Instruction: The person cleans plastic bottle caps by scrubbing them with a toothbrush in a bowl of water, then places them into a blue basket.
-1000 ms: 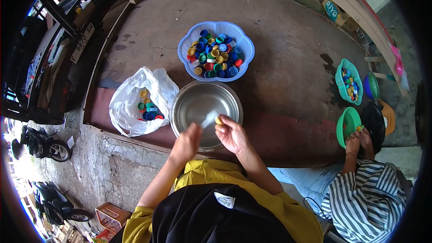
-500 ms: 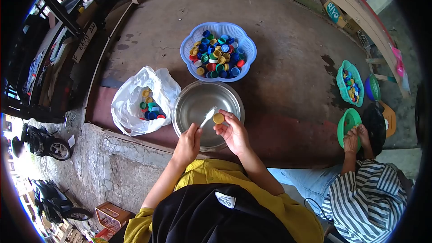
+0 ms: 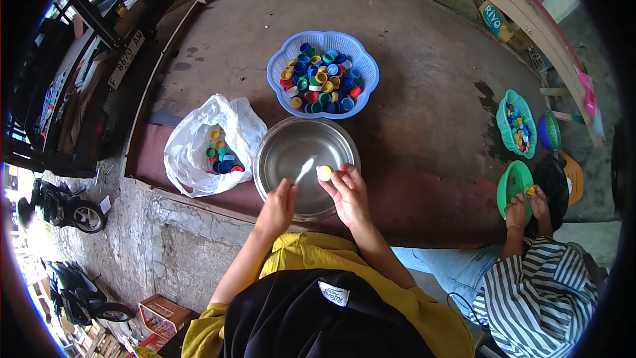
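My left hand [image 3: 278,209] is closed around the handle of a white toothbrush [image 3: 305,169], whose pale head points up and right over a steel basin [image 3: 346,140]. Between the thumb and fingertips of my right hand [image 3: 348,194] is a yellow bottle cap [image 3: 324,173], tilted and catching bright light. Brush and cap are a short way apart, both above the basin. Just beyond the basin stands a blue plastic basket [image 3: 368,78] heaped with bottle caps in several colours. Left of the basin, an open white plastic bag [image 3: 183,152] has more caps inside.
To the right, a person in a striped sleeve [image 3: 530,278] works over a green basin [image 3: 505,182], a yellow cap in one hand. Behind it sits a teal basket [image 3: 505,134] of caps. The brown tabletop [image 3: 430,93] has a raised left edge.
The cap in my right hand has tilted and moved slightly right. My left hand stays near the same place, a little blurred, with the toothbrush slightly lower. The other person's hands have shifted slightly.
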Available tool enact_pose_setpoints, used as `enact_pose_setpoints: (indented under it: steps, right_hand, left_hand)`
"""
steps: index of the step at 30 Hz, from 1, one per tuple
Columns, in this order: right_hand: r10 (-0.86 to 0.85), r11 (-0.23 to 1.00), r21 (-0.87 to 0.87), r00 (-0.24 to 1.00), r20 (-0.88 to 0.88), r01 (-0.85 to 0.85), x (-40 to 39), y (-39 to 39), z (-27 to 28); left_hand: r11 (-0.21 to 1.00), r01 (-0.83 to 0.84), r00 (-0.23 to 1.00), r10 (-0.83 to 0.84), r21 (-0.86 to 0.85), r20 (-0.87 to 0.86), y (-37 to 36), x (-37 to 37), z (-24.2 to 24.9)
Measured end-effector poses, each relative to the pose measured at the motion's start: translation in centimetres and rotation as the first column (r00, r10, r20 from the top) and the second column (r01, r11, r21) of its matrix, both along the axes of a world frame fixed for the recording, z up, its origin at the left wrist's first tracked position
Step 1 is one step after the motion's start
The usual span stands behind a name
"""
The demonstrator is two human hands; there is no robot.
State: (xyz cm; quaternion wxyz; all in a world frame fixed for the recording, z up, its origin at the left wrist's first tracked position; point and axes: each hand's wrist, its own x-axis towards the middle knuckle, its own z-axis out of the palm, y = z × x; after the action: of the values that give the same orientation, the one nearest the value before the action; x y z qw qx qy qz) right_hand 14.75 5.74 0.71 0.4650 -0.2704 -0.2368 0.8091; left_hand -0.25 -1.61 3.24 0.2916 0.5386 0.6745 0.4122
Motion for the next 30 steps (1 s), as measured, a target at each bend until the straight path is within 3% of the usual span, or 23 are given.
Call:
enact_pose_setpoints:
  steps: [1,4,5,6,9,11,12,15,19,20,21,23,25,26,29,30]
  right_hand:
    - [-0.023,0.999,0.032,0.999,0.031,0.022,-0.2,0.2,0.0]
    - [-0.055,0.997,0.056,0.991,0.123,0.049,-0.3,0.2,0.1]
    - [-0.058,0.997,0.066,0.991,0.12,0.05,-0.4,0.1,0.3]
    - [-0.057,0.996,0.078,0.991,0.118,0.048,-0.5,0.0,0.4]
    - [-0.044,0.997,0.073,0.997,0.068,0.039,-0.6,-0.1,0.8]
    - [-0.039,0.999,0.02,0.996,0.081,0.037,-0.4,0.0,0.3]
    - [-0.011,1.0,0.009,1.0,0.003,0.011,-0.6,-0.1,1.1]
    - [-0.019,0.995,0.092,0.997,-0.072,0.026,-0.4,0.0,0.7]
    - [0.0,1.0,0.021,0.999,-0.033,0.001,-0.4,0.1,1.4]
    - [-0.002,0.999,0.034,0.999,-0.051,0.004,-0.3,0.2,1.3]
    - [-0.007,0.999,0.044,0.997,-0.072,0.01,-0.1,0.2,1.0]
    - [-0.008,0.995,0.104,0.999,-0.051,0.013,-0.1,0.4,0.6]
    - [-0.009,0.983,0.183,0.999,0.036,0.002,-0.4,0.1,1.0]
    - [0.04,0.992,0.118,0.995,0.091,-0.05,-0.3,0.0,1.4]
    - [0.04,0.983,0.174,0.996,0.075,-0.053,0.1,-0.4,0.1]
    - [0.024,0.982,0.184,0.997,0.074,-0.038,0.0,-0.6,0.4]
  left_hand:
    - [0.995,-0.008,0.999,0.012,-0.095,0.036,0.0,-0.5,0.4]
    - [0.995,0.101,0.994,-0.1,-0.024,0.045,-0.7,0.5,1.5]
    - [0.99,0.138,0.988,-0.139,0.02,0.066,-0.7,1.0,1.6]
    - [0.991,0.082,0.995,-0.076,-0.103,0.059,-0.5,0.7,1.1]
    - [0.995,0.047,0.994,-0.038,-0.088,0.104,-0.5,-0.2,1.0]
    - [0.984,0.172,0.965,-0.159,-0.041,0.21,-0.9,0.6,1.6]
    - [0.98,0.182,0.966,-0.163,-0.082,0.2,-0.8,0.8,1.0]
    - [0.989,0.014,0.994,0.003,-0.148,0.113,-0.4,-0.4,0.3]
    - [0.985,0.169,0.973,-0.163,-0.021,0.163,-1.0,1.2,1.2]
    - [0.983,0.107,0.978,-0.077,-0.15,0.192,-0.9,0.7,0.4]
    - [0.988,0.033,0.983,-0.006,-0.149,0.182,-0.5,0.2,0.2]
    - [0.99,0.025,0.977,0.006,-0.142,0.212,-0.6,-0.3,0.4]
    - [0.991,0.116,0.964,-0.095,-0.073,0.25,-0.9,0.7,1.5]
    - [0.981,0.171,0.963,-0.146,-0.096,0.225,-0.6,0.9,2.1]
    - [0.981,0.027,0.99,0.0,-0.193,0.138,0.1,-0.4,1.2]
    - [0.988,0.027,0.99,-0.006,-0.149,0.138,0.0,-0.3,2.1]
